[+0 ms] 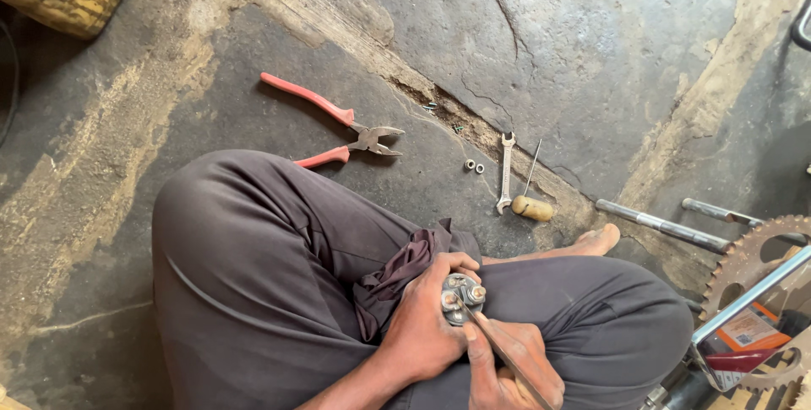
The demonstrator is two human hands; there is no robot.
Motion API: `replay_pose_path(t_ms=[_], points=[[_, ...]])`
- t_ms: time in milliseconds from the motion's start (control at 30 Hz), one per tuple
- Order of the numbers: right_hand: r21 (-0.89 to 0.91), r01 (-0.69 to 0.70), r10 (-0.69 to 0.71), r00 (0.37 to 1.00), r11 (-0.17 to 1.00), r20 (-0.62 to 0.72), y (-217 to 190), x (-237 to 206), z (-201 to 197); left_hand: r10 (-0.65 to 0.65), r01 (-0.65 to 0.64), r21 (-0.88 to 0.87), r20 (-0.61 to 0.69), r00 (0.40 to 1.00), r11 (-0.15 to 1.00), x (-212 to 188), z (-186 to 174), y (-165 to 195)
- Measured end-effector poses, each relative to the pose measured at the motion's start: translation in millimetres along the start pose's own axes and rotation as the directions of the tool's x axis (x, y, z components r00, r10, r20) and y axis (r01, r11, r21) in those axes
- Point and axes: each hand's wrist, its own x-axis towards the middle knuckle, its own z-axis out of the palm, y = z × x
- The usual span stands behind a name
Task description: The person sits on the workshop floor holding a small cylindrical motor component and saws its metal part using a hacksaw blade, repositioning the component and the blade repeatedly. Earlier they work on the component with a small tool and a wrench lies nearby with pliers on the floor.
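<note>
A small round metal part (460, 298) with studs and nuts on its top sits low in the frame, just right of centre, above the person's lap. The left hand (422, 325) wraps around it from the left, its grip pinching the part between thumb and curled fingers. The right hand (511, 368), at the bottom edge, has its grip pressed together on a thin metal tool (498, 347) whose tip touches the part; what kind of tool it is cannot be told, as it looks like a slim blade or rod. A dark cloth (397, 275) lies bunched on the grey trousers just left of the hands.

Further up, on the concrete floor (591, 38), lie a small open-ended spanner (505, 172), a wooden-handled awl (532, 199) beside it, and two little nuts (474, 166) just to their left. Red-handled pliers (338, 127) rest upper left of centre. A bare foot (596, 241) shows right of centre. A toothed sprocket (752, 262) and metal rods (663, 226) stand at the right edge.
</note>
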Motion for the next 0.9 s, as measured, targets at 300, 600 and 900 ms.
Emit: replay_pose_path(t_ms=[300, 600, 900], points=[[-0.103, -0.150, 0.149, 0.989, 0.983, -0.013, -13.3, 7.1, 12.4, -0.075, 0.074, -0.061, -0.012, 0.997, 0.995, 2.1, 1.0, -3.3], [-0.072, -0.165, 0.168, 0.985, 0.984, 0.032, 23.6, -14.9, -6.2, -0.025, 0.048, -0.281, 0.081, 0.996, 0.958, 2.9, 0.1, -8.0], [0.319, -0.662, 0.611, 0.750, 0.679, 0.254, 166.4, -10.6, -161.2, -0.106, 0.124, -0.203, 0.097, 0.990, 0.971, 4.1, -2.7, -4.0]])
